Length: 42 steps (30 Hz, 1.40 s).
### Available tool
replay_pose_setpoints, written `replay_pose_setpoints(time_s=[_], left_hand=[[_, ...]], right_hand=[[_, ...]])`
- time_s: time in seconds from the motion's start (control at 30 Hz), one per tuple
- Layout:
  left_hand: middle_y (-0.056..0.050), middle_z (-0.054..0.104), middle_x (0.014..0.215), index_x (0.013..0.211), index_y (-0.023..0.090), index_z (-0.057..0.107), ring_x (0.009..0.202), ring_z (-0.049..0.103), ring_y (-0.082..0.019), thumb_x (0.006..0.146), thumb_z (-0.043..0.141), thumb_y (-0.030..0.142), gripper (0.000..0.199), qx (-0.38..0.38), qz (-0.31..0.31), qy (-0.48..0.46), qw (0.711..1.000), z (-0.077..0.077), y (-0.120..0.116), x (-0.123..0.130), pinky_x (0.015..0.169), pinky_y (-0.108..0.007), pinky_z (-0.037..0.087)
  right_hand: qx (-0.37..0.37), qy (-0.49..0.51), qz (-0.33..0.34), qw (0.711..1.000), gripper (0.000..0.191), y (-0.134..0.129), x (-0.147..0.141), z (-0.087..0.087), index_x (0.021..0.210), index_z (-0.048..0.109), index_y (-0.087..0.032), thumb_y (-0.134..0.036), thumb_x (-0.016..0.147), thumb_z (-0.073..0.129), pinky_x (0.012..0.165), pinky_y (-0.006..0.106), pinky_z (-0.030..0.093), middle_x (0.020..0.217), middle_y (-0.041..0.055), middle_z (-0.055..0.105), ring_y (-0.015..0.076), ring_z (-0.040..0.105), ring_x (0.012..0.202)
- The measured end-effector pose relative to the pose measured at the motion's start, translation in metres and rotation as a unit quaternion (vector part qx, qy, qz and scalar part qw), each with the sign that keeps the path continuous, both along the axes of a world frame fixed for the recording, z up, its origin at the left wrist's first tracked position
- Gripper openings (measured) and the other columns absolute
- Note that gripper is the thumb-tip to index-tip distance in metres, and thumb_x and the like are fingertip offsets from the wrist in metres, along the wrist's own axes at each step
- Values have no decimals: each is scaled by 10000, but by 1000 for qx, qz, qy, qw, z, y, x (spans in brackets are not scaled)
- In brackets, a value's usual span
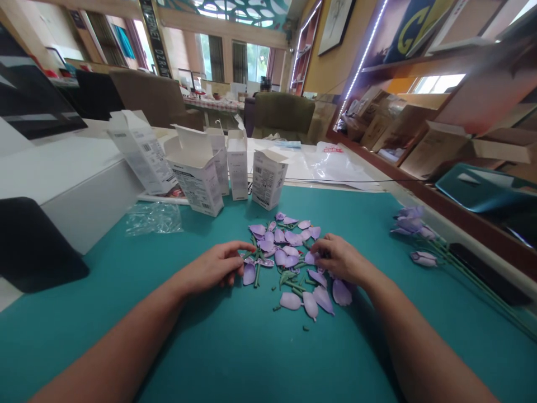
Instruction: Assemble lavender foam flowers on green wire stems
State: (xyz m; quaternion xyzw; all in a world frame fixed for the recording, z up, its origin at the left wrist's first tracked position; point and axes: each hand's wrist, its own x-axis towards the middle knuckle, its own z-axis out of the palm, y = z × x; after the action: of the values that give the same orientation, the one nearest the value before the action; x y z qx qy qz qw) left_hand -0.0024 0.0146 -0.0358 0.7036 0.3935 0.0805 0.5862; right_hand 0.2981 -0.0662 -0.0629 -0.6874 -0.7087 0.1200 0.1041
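Note:
A loose heap of purple petals (292, 238), mixed with cut green stem pieces (257, 275) and a green leaf (287, 276), lies on the teal table mat (235, 347). At the heap's left edge is my left hand (220, 264), its index finger and thumb stretched apart around short green pieces and its other fingers curled. On the right side, my right hand (335, 257) reaches into the petals with bent fingers drawn together; what they grip is hidden. Nearer to me, separate petals (310, 305) lie below the heap.
Several opened white cartons (197, 179) stand behind the heap. Crumpled clear plastic (154, 218) lies at left, beside a large white box (100, 190). Purple flowers on long stems (409, 224) and a black object (486, 271) lie at right. A clear plastic bag (339, 168) lies farther back.

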Motion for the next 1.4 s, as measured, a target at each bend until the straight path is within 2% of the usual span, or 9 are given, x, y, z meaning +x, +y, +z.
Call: replay_pose_setpoints(time_s=[0.2,0.33,0.43,0.67,0.83,0.93,1.07,1.23,1.4], left_hand=[[3,557,721,1223,174,513,546,485,-106,779,479,340,476,2,0,3,1000,0,0,1,470,-210,363],[7,554,726,1232,182,508,548,487,-101,788,478,355,478,6,-2,2,1000,-1,0,0,471,-207,361],[8,553,723,1229,181,508,544,486,-99,796,476,361,470,7,-1,0,1000,-1,0,0,477,-208,364],[2,561,719,1228,173,512,541,491,-103,793,481,320,460,3,0,-12,1000,-2,1,-1,482,-218,368],[4,560,719,1215,185,519,549,489,-106,795,481,342,450,8,0,-10,1000,0,0,-1,474,-210,375],[5,557,713,1206,187,523,551,488,-107,796,476,349,443,10,1,-11,1000,1,-1,-1,471,-207,375],[12,554,702,1207,191,528,543,491,-104,791,481,342,445,6,2,-14,1000,0,-1,-1,479,-212,376],[11,562,707,1209,193,531,540,497,-107,789,482,352,452,10,-1,-11,1000,0,0,-1,480,-219,371],[8,561,705,1210,195,532,538,499,-113,788,484,353,453,9,-2,-9,1000,1,0,-1,473,-222,362]], right_hand=[[-11,5,18,1000,330,-4,-6,3,1072,647,-239,-183,749,602,735,291,411,894,45,548,185,525,826],[-7,-12,17,1000,199,-3,-11,4,898,661,-205,-141,735,568,697,275,395,840,42,540,175,513,788],[3,18,5,1000,137,-4,-3,4,798,619,-199,-124,710,545,666,255,394,809,23,533,155,507,746],[-6,57,0,998,131,-14,12,9,789,583,-206,-145,696,512,664,262,406,810,11,529,150,507,724],[-51,84,1,995,103,-17,12,15,795,609,-217,-208,709,554,645,257,420,807,5,570,155,534,721],[-49,85,-17,995,115,-9,8,17,813,643,-226,-249,765,541,665,256,429,840,13,630,166,569,757],[2,-4,-61,998,181,12,-1,13,847,679,-234,-197,792,511,700,244,412,908,23,674,168,595,816],[5,-42,-85,995,98,31,-15,4,738,683,-222,-236,739,586,587,248,352,802,41,680,173,576,715],[19,-43,-109,993,83,32,-20,-3,683,651,-208,-191,689,570,554,252,313,750,39,659,168,557,678]])
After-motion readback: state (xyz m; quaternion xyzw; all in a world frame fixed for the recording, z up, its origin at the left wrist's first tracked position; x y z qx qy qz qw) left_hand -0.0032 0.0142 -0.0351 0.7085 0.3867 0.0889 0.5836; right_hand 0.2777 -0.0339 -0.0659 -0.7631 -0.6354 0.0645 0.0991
